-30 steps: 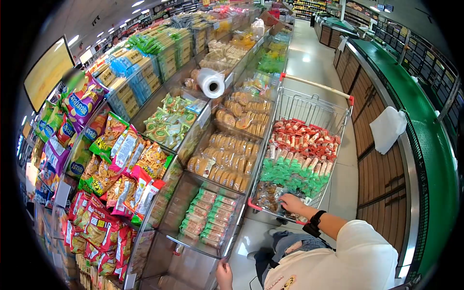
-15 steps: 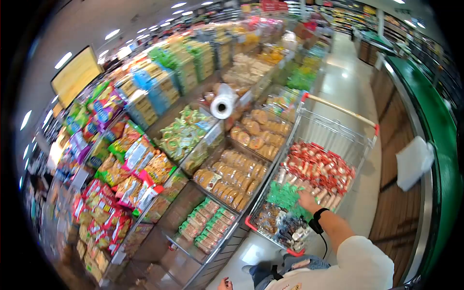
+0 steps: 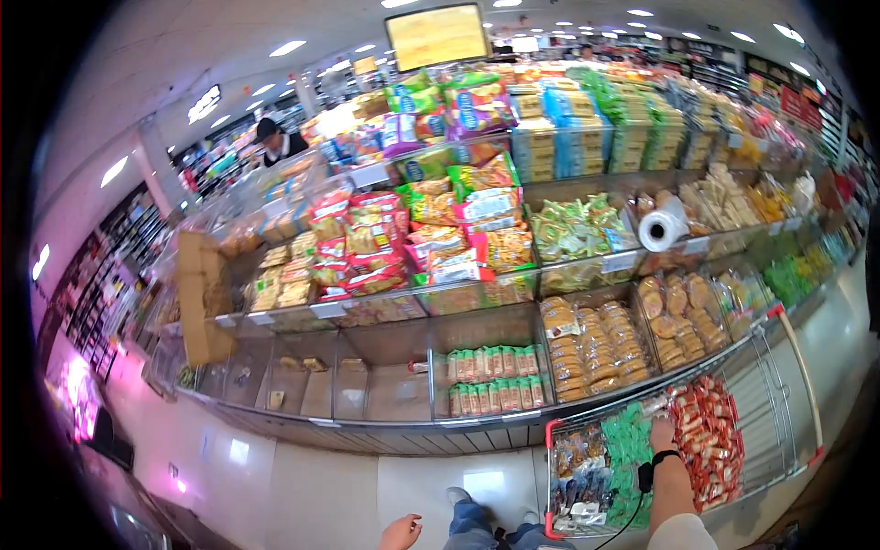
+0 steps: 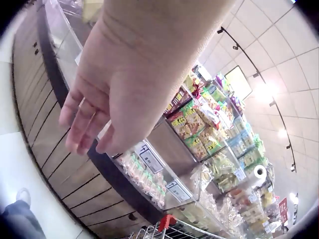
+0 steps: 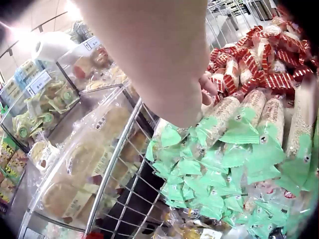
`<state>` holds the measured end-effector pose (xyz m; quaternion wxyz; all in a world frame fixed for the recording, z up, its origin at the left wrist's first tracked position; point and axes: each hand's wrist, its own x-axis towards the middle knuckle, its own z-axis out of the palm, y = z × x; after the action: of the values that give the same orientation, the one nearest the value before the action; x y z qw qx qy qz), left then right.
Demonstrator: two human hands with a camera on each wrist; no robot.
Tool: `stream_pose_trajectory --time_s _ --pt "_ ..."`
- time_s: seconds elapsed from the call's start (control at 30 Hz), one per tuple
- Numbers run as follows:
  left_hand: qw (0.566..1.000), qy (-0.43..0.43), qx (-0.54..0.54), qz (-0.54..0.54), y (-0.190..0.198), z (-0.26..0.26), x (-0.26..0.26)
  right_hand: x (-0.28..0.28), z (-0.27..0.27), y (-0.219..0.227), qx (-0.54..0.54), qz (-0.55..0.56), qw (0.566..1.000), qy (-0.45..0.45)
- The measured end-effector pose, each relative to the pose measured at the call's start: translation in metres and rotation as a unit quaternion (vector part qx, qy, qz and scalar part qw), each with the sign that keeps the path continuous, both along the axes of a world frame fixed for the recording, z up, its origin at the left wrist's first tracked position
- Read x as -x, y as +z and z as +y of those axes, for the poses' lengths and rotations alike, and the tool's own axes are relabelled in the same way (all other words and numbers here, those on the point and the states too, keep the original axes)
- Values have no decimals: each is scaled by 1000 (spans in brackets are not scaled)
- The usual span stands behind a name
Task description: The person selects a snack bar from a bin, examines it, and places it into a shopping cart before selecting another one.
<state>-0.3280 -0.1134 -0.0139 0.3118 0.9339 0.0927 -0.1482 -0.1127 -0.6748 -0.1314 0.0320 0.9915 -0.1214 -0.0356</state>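
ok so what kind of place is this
Most likely a supermarket's snack section: there are divided bins of packaged snacks with price labels, a shopping cart beside them, and a roll of what look like plastic bags.

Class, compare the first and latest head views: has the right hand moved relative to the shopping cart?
Yes. Against the shopping cart, the right hand has moved away from the brown packets towards the handle, beside the red-wrapped snacks.

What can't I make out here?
- Right hand: whether it holds anything; right wrist view, wrist covers most fingers.
- Left elbow: head view, cut off by bottom edge.
- Silver wire cart: floor; head view, under packets.
- Far person in dark cap: hands; head view, too small.
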Motion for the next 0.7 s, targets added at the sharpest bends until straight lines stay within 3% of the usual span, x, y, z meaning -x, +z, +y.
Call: stream_pose_trajectory --time_s 0.03,0.1,0.13,0.27,0.37,0.4,0.5,0.57,0.63,0.7 --pt "1000 5 -11 4 0 0 5 -7 -3 -7 -26 -11 1000 -12" --pt "999 9 -43 20 -5 2 11 -12 -9 -16 47 50 998 -2" --pt "998 10 -59 32 -5 0 14 -16 -11 -23 19 45 998 -30" --pt "997 40 -40 60 6 -6 16 -19 -26 -30 98 56 991 66" --pt "998 22 -32 47 3 -5 6 -15 -4 12 47 -12 997 66" --pt "999 12 -24 35 3 -7 0 -9 8 23 -15 -142 986 90" --pt "1000 -21 -1 18 -3 -18 -26 5 76 85 -131 -209 960 133" --pt "996 -77 25 -41 -12 -24 -47 16 124 99 -261 -224 922 176" --pt "994 -64 78 -31 6 -38 -74 31 171 106 -420 -109 887 157" --pt "985 -54 134 -97 14 -48 -96 49 226 143 -475 -27 854 211"
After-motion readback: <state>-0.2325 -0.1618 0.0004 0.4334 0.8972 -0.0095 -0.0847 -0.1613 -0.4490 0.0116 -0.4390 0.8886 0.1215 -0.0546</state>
